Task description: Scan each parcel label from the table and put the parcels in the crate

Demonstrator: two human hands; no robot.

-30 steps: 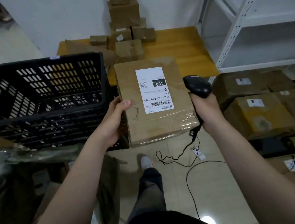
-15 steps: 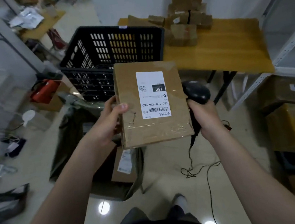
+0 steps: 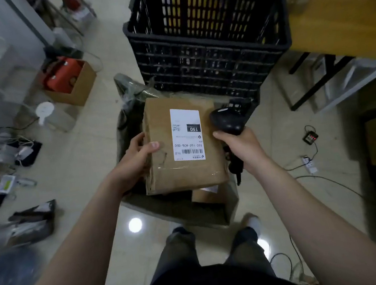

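Left hand [image 3: 136, 159] is gripping the left edge of a flat brown cardboard parcel [image 3: 182, 143], thumb pressed on top, fingers curled under. Right hand [image 3: 243, 146] is closed around a black handheld barcode scanner [image 3: 226, 119], sitting just beside the parcel's right edge. Parcel is being held mid-air between both hands, long axis pointing away from the person, white shipping label [image 3: 187, 134] facing up, clear tape on the near end. Black slatted plastic crate [image 3: 207, 31] is sitting ahead, beyond the parcel, beside the yellow wooden counter [image 3: 345, 11].
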